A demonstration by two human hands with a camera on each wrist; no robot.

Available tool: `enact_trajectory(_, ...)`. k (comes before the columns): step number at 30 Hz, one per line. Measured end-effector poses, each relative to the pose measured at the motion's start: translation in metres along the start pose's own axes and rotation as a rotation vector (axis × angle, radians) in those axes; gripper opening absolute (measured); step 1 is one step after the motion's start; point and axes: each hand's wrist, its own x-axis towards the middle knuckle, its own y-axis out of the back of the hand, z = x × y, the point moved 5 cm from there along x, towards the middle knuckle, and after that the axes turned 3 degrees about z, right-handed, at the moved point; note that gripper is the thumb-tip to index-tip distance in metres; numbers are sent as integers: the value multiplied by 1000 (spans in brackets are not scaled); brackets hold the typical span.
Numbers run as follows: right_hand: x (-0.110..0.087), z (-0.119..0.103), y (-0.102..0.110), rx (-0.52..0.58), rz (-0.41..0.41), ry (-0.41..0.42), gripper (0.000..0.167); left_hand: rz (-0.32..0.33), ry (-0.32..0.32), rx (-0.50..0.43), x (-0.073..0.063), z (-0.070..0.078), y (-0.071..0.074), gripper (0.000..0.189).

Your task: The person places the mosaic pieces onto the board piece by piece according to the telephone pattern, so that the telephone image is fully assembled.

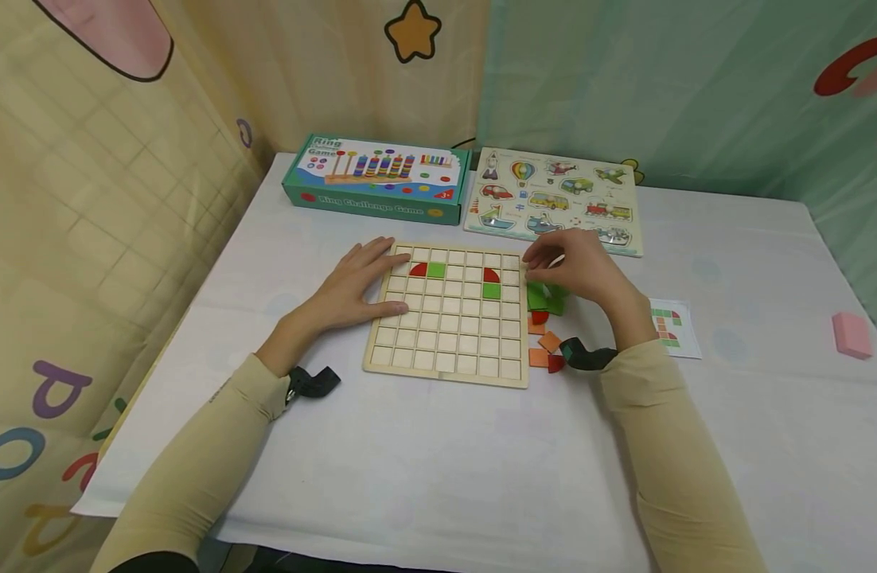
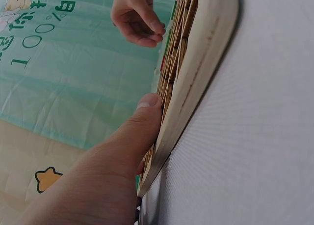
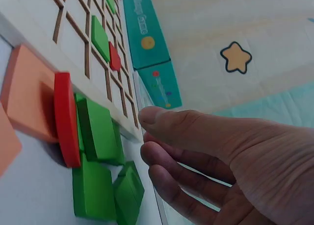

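Note:
A wooden grid board [image 1: 438, 322] lies on the table, with a red quarter-circle tile [image 1: 419, 270] beside a green square tile [image 1: 436, 270] near its upper left. Farther right, another red quarter-circle tile [image 1: 491, 275] sits directly above a green tile [image 1: 492, 291]. My left hand [image 1: 345, 290] rests on the board's left edge, fingers extended and thumb over the cells. Just off the upper right corner hovers my right hand [image 1: 585, 267], fingers loosely bent; the right wrist view shows nothing between thumb and fingers. Loose green tiles [image 3: 98, 132] lie just below it, near a red tile [image 3: 67, 119] and orange tiles [image 3: 32, 92].
A small pattern card [image 1: 678, 328] lies right of my right wrist. Behind the board are a green Ring Game box [image 1: 377, 208] and a vehicle picture board [image 1: 510, 208]. A pink block [image 1: 851, 335] stands at the far right. Printed curtains [image 1: 646, 103] hang behind the table.

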Motion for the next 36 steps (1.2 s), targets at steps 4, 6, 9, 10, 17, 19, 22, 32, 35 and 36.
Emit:
enact_trajectory(4, -4, 17, 10, -25, -2, -62, 26, 1, -1, 0, 0, 0, -1, 85)
enact_trajectory(6, -6, 24, 14, -40, -13, -88, 28, 2, -4, 0, 0, 0, -1, 85)
enact_trajectory(9, -9, 30, 18, -53, -39, -102, 33, 1, -4, 1, 0, 0, -1, 85)
enact_trajectory(10, -9, 31, 18, -50, -51, -107, 35, 1, -3, 3, 0, -1, -1, 85)
enact_trajectory(17, -7, 27, 7, -33, -159, -117, 54, -2, 2, 5, 1, 0, 0, 85)
enact_trajectory(19, -6, 26, 4, -40, -174, -103, 58, -3, 0, 4, 1, 1, 0, 85)
enact_trajectory(22, -5, 26, 2, -47, -180, -83, 59, -1, -4, 2, 0, 1, 0, 85)
enact_trajectory(32, -6, 26, 1, -32, -183, -81, 58, 2, -4, 4, 0, 1, 0, 84)
enact_trajectory(35, -7, 25, 0, -42, -190, -68, 62, 4, -5, 6, 0, 1, 0, 84)
enact_trajectory(36, -7, 25, 0, -48, -187, -70, 61, 4, -6, 7, 0, 1, 0, 84)
